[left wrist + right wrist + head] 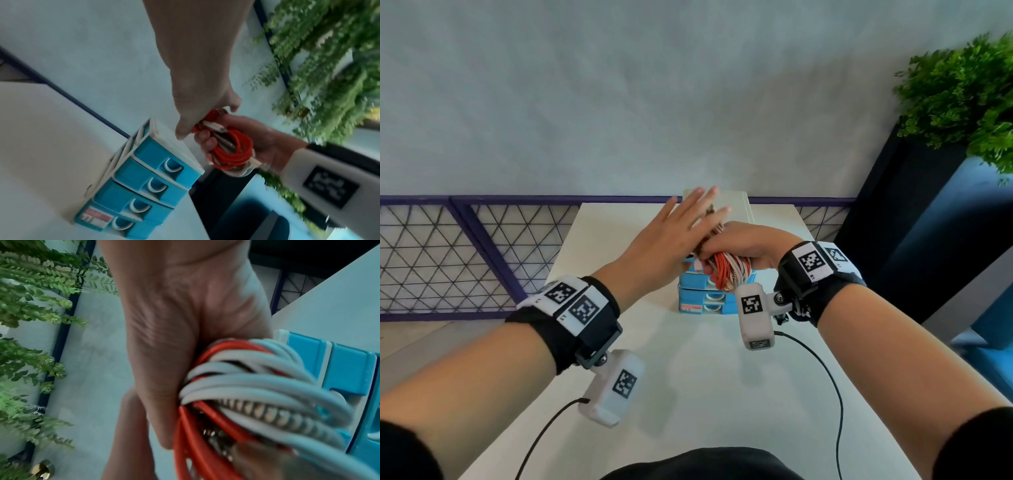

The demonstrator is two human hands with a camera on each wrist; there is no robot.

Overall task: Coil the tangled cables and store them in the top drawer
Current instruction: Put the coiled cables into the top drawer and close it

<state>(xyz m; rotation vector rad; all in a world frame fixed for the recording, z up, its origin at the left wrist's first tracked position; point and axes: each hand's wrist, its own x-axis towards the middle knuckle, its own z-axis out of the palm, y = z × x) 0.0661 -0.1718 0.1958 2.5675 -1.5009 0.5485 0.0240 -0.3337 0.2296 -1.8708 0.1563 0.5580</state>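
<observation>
My right hand [743,243] grips a coiled bundle of red, white and braided cables [729,270] just above the front top edge of a small white drawer unit [702,301] with several blue drawers. My left hand [671,240] lies flat with its fingers straight, stretched over the bundle and the unit's top. In the left wrist view the left hand [201,97] touches the cable bundle [232,151], and all the drawers, including the top drawer [160,160], look closed. The right wrist view is filled by the palm [185,321] and the cable bundle [257,394].
The drawer unit stands near the far end of a white table [654,394]. A purple mesh railing [465,257] runs behind it. At the right stand a dark planter [893,205] with a green plant [962,102] and a blue seat [989,342]. Black camera leads [828,383] trail over the table.
</observation>
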